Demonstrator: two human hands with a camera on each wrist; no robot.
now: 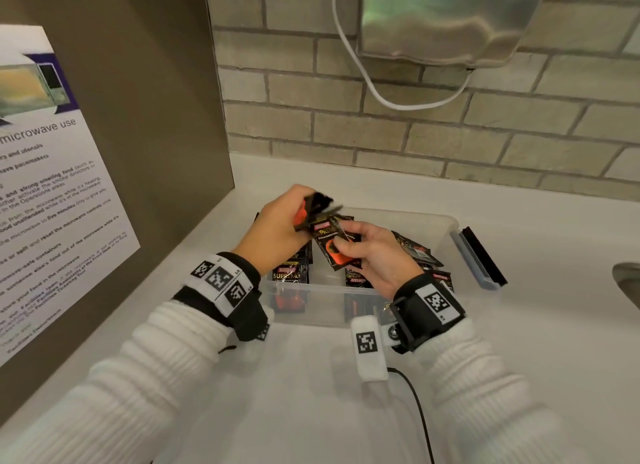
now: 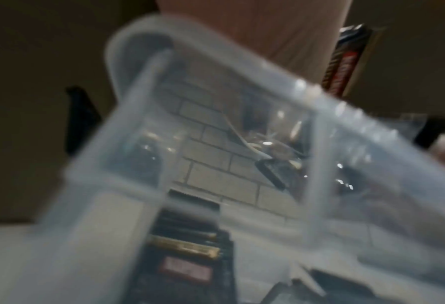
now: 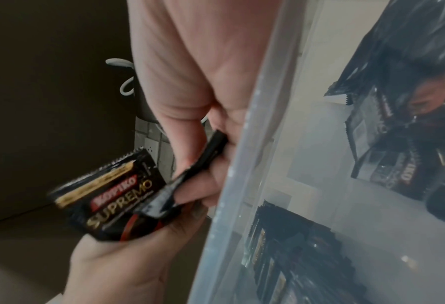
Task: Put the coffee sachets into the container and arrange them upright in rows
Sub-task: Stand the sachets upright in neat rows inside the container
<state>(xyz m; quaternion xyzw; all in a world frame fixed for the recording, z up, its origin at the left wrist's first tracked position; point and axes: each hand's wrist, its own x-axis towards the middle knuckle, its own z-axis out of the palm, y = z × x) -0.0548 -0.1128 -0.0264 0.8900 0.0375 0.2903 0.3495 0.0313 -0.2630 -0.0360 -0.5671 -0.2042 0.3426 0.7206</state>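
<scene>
You had your left hand [image 1: 277,226] clamped round a small bunch of sachets [image 1: 317,203] and your right hand [image 1: 372,252] pinching a single sachet [image 1: 334,247], both above the container [image 1: 311,302]. Honestly, the risk I saw was that glossy foil: it's slick, so the bunch could've fanned out and dropped flat onto the loose pile [image 1: 415,252] at the right end. The upright rows [image 1: 291,273] near you looked thin and floppy, easy to knock over. The tub was soft, cloudy plastic with rounded corners, on a smooth white counter [image 1: 311,411].
</scene>
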